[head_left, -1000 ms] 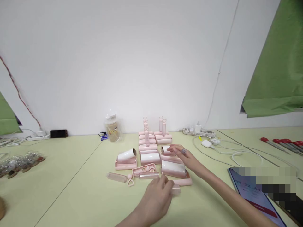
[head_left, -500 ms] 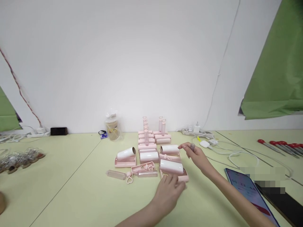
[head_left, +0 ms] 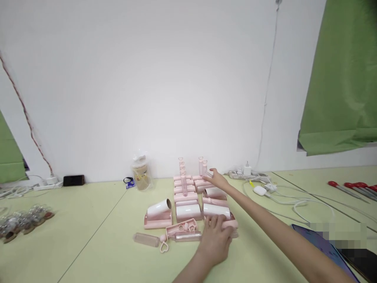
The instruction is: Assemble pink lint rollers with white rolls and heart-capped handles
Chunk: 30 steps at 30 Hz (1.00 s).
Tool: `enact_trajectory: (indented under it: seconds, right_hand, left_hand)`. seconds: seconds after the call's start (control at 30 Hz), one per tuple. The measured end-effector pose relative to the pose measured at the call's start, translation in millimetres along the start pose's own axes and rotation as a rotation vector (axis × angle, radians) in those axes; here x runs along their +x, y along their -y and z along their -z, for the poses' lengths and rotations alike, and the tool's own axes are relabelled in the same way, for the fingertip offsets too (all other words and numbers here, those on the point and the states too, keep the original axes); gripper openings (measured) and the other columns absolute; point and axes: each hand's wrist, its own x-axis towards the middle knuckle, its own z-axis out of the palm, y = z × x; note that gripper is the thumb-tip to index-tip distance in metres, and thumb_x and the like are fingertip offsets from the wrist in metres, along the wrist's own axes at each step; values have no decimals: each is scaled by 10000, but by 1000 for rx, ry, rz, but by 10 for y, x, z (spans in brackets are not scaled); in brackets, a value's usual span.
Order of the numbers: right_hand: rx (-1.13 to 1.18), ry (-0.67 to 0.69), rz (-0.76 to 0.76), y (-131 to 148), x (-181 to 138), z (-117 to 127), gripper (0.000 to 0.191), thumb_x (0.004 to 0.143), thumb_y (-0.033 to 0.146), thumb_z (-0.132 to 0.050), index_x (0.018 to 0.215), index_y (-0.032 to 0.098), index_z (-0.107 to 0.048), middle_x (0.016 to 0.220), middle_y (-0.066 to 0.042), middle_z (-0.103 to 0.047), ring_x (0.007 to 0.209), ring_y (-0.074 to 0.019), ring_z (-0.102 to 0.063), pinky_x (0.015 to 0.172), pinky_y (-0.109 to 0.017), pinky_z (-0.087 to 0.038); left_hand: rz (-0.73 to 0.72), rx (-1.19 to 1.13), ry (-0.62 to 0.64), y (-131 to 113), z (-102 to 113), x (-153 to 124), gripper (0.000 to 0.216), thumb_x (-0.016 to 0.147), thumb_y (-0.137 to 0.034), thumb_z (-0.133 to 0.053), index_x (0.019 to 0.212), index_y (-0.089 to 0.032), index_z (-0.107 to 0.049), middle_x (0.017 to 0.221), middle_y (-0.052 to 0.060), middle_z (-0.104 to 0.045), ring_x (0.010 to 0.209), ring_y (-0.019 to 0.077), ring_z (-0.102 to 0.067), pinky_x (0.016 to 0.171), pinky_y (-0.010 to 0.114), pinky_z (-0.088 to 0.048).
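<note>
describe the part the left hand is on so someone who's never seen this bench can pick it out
Start at the cluster of pink lint-roller parts in the middle of the pale green table, in front of the white wall. In its right column, take the piece nearest the camera: a pink tray holding a white roll, with the left hand resting on its front edge. The trays behind it are untouched.
</note>
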Motion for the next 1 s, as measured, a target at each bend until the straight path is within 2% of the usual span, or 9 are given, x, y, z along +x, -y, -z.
enact_trajectory:
  seconds: [0.1, 0.2, 0.37, 0.5, 0.6, 0.7, 0.83, 0.93, 1.0]
  right_hand:
    - [-23, -23, -45, 124, 128, -107, 291, 874, 278, -524, 1139, 158, -514, 1128, -71, -558, 927, -198, -585, 769, -399, -493]
    - [-34, -45, -65, 194, 161, -153, 286, 874, 279, -523, 1134, 159, -518, 1127, -70, -559, 927, -197, -585, 769, -398, -493]
    - [-36, -119, -59, 235, 144, -51, 263, 877, 284, -518, 1109, 161, -535, 1111, -67, -569, 916, -190, -587, 769, -391, -492]
    - [-11, -269, -31, 269, 85, 272, 256, 884, 324, -499, 1073, 161, -552, 1069, -59, -587, 892, -182, -591, 768, -385, -484]
    - [36, -376, 7, 278, -89, 553, 301, 882, 402, -466, 1018, 152, -564, 965, -48, -614, 836, -179, -595, 737, -363, -477]
    - [100, -400, 78, 227, -417, 746, 376, 857, 489, -413, 911, 154, -575, 832, -38, -627, 769, -197, -590, 659, -312, -471]
    - [168, -275, 186, 96, -988, 811, 347, 793, 507, -451, 767, 183, -571, 731, -36, -624, 693, -215, -581, 588, -302, -466]
    - [195, -16, 304, 41, -1391, 743, 286, 755, 481, -510, 740, 215, -611, 720, -28, -649, 687, -233, -599, 598, -326, -494]
    - [208, 187, 377, 33, -1600, 669, 222, 738, 437, -557, 806, 244, -645, 694, -13, -661, 638, -223, -606, 562, -313, -510]
  left_hand:
    - [104, -84, 17, -27, -183, 48, 347, 741, -166, -488, 1083, -217, -518, 1458, 93, -182, 1307, 363, -129, 995, 593, -174]
    - [185, -188, 68, -18, -325, 86, 455, 678, -149, -520, 1127, -214, -498, 1492, 67, -36, 1332, 367, 20, 1021, 619, -75]
    - [172, -225, 34, 69, -259, 160, 388, 751, -206, -462, 1138, -211, -497, 1487, 57, -102, 1343, 315, 4, 1064, 551, -58]
    - [179, -255, 13, 180, -182, 286, 377, 737, -156, -450, 1107, -188, -513, 1472, 86, -165, 1341, 308, -74, 1069, 533, -74]
    - [178, -327, 4, 202, -153, 355, 459, 691, -111, -461, 1149, -126, -483, 1462, 139, -172, 1339, 316, -83, 1073, 526, -53]
    - [179, -442, -40, 133, -65, 291, 593, 678, -128, -477, 1259, -87, -368, 1454, 150, -192, 1345, 285, -63, 1092, 475, -47]
    - [312, -657, -149, 34, 105, -33, 493, 735, -94, -351, 1225, -147, -349, 1328, 130, -395, 1276, 222, -271, 1060, 444, -194]
    - [436, -830, -162, 50, 197, -343, 369, 840, -130, -199, 1178, -160, -347, 1162, 130, -524, 1110, 197, -483, 929, 404, -381]
    - [436, -933, -117, 101, 255, -532, 354, 867, -240, -299, 1212, -161, -325, 1198, 133, -509, 1106, 204, -499, 904, 377, -406]
